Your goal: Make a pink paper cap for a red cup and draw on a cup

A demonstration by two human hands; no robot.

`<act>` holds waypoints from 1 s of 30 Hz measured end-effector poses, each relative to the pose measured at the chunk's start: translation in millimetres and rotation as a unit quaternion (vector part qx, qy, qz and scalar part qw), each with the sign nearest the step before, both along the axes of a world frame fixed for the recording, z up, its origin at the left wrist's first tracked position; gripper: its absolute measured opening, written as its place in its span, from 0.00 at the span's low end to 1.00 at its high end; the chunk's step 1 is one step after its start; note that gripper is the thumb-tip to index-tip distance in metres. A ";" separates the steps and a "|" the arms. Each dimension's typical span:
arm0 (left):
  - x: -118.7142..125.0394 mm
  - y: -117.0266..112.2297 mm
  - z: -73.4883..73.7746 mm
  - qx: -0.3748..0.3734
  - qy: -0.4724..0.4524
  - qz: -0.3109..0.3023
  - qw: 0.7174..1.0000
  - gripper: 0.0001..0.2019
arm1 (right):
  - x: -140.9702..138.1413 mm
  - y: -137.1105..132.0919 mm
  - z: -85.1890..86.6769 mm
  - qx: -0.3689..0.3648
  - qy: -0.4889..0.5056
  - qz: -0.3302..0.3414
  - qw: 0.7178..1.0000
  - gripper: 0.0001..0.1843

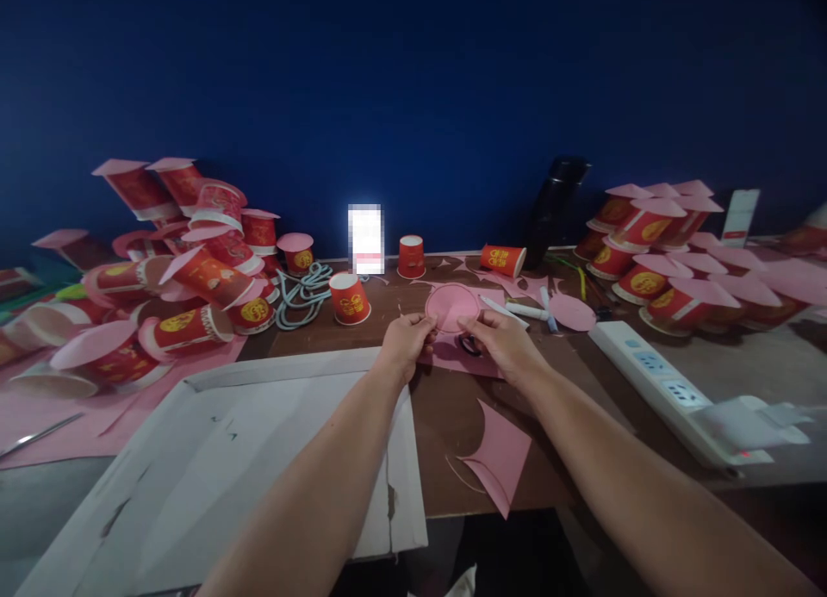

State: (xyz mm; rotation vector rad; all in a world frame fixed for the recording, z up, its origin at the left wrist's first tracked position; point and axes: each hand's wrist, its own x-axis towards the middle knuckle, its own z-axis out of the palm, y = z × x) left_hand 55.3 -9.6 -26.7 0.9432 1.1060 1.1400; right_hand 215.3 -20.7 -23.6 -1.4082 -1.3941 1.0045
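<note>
Pink paper disc (pixel 452 302) is what I've got on the feed, held up just over the brown table (pixel 445 446) between the two hands. Writing-wise, the upright red cup (pixel 350 298) left of it and the tipped-over red cup (pixel 503 259) behind it both have gold print, but it's too small for me to read from here, and the bright screen (pixel 366 239) is pixelated out. Disc looks flat and round, with a darker ring just inside its edge. Being a circle it has no long axis I can call, but the broad face is tipped up toward my camera. The left hand (pixel 408 343) has thumb and forefinger closed on its near left edge, and the right hand (pixel 505 343) pinches the near right edge
</note>
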 end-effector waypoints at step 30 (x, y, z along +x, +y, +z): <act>-0.2 -2.9 3.2 -0.011 0.031 -0.029 0.999 0.13 | -2.4 -0.5 2.8 0.028 -0.071 -0.031 0.997 0.20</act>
